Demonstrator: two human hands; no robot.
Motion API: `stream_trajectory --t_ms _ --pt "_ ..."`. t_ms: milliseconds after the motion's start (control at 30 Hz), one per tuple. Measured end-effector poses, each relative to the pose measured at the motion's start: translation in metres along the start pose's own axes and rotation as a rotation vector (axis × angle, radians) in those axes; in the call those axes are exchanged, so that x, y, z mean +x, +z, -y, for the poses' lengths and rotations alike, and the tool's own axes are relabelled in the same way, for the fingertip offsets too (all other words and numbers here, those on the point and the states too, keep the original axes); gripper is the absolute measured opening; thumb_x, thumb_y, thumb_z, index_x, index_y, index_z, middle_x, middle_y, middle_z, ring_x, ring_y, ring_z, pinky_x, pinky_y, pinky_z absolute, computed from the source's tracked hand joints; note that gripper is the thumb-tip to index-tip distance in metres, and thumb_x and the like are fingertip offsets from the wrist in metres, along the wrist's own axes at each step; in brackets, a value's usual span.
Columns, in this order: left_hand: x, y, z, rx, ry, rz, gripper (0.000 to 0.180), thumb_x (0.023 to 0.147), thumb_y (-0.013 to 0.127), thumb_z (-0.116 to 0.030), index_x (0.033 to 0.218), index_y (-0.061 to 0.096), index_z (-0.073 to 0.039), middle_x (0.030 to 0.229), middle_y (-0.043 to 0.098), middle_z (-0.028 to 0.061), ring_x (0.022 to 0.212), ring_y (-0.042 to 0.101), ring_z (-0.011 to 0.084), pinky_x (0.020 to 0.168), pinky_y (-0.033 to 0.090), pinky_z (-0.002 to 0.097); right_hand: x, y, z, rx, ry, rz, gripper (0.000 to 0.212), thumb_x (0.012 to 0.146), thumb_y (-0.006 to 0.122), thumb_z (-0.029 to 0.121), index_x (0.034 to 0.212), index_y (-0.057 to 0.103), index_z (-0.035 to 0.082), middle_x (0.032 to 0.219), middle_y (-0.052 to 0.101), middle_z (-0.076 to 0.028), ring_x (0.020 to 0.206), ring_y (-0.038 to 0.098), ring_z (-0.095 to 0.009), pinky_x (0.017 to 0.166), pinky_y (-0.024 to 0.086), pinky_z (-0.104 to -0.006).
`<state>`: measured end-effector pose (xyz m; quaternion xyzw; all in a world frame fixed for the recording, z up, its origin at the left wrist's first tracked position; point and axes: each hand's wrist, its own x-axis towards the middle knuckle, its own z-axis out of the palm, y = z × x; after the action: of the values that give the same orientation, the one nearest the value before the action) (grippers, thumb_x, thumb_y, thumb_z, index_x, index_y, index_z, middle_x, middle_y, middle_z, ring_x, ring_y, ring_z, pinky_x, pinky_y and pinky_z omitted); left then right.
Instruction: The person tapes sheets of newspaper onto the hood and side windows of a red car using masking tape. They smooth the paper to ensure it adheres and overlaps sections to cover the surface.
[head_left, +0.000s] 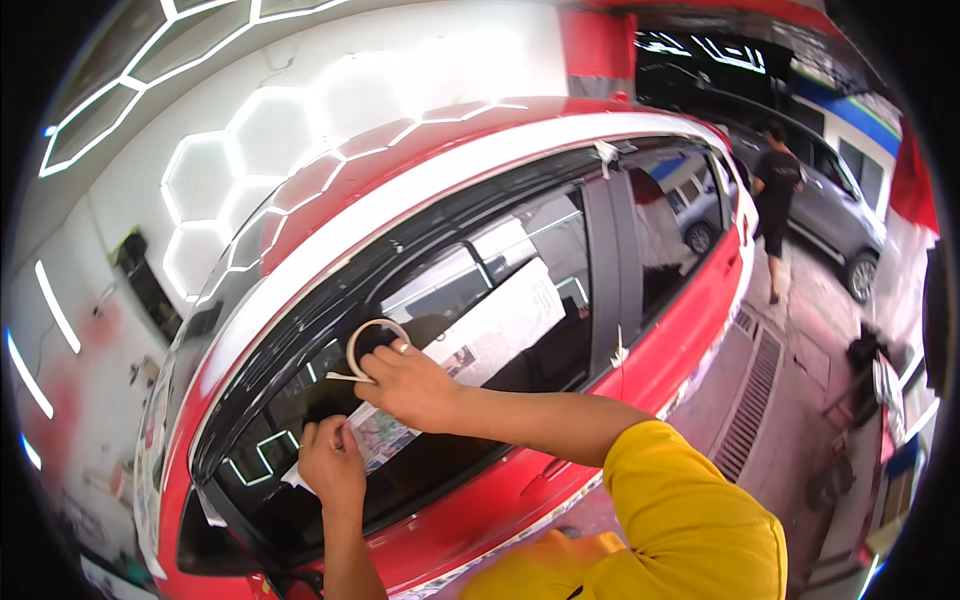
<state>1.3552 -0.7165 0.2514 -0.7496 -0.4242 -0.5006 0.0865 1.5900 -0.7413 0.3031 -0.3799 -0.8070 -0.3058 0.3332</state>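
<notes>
near: my yellow sleeve [690, 510], right arm reaching across the red car door [545, 485]. right hand [412, 388] over the dark window [545, 375]; fingers curled, pinching a pale tape roll [353, 348] at its lower rim. roll stands between the window's upper edge and the paper sheet [515, 315]; tape end [346, 377] juts out to the left. left hand [332, 462] below it: fingers bent and bunched by the sheet's lower left end; cannot tell whether they pinch it. sheet lies aslant on the glass, right end near the window's right edge. above the window's upper edge: white strip [430, 165] along the roof. farther: floor grate [752, 400]; person in dark clothes [778, 185] beside a grey car [835, 195].
</notes>
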Motion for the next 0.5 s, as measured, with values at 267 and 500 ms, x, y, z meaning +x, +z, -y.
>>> stream_trajectory --t_ms 267,500 --pt "0.024 -0.033 -0.053 0.025 0.510 -0.186 0.009 0.093 0.082 -0.001 0.101 0.079 -0.005 0.087 0.074 0.0119 0.077 0.071 0.0346 0.066 0.054 0.0462 -0.062 -0.080 0.063 0.227 0.395 -0.455 0.057 0.085 0.084 0.003 0.138 0.081 0.024 0.095 0.056 -0.014 0.067 0.065 -0.031 0.054 0.052 -0.0439" --pt "0.021 -0.041 -0.117 -0.498 0.847 0.025 0.020 0.080 0.075 -0.001 0.099 0.081 -0.004 0.087 0.075 0.0094 0.081 0.073 0.0302 0.073 0.058 0.0432 -0.098 -0.181 0.060 -0.001 -0.112 -0.007 0.032 0.089 0.081 0.031 0.119 0.083 0.041 0.094 0.065 0.001 0.071 0.063 -0.021 0.062 0.053 -0.0396"
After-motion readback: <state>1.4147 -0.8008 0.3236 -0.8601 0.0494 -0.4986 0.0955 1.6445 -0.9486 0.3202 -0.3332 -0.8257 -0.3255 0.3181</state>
